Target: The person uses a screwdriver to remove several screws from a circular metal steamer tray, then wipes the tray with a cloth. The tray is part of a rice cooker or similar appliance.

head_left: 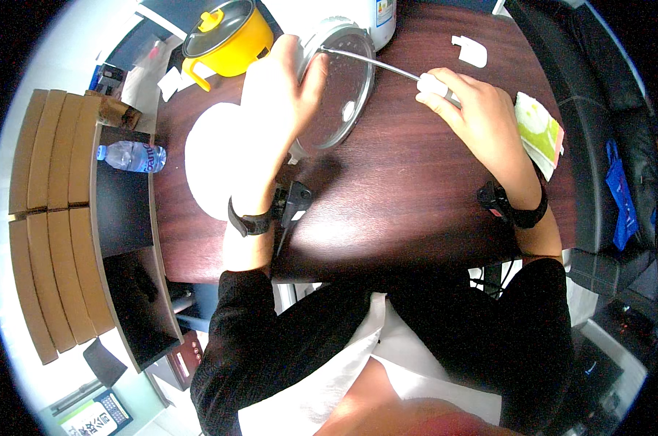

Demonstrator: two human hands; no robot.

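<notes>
My left hand grips a round glass lid with a metal rim, tilted up on its edge over the dark wooden table. My right hand is closed around the white handle of a screwdriver. Its long metal shaft points left across the lid, and the tip reaches the lid near my left thumb. Whether the tip sits in a screw is too small to tell. Beside my left forearm lies a white rounded object, washed out by light and partly hidden by the arm.
A yellow pot with a dark lid stands at the back left. Behind the glass lid is a white appliance. A small white piece and a green-white packet lie right. A water bottle lies on the left shelf.
</notes>
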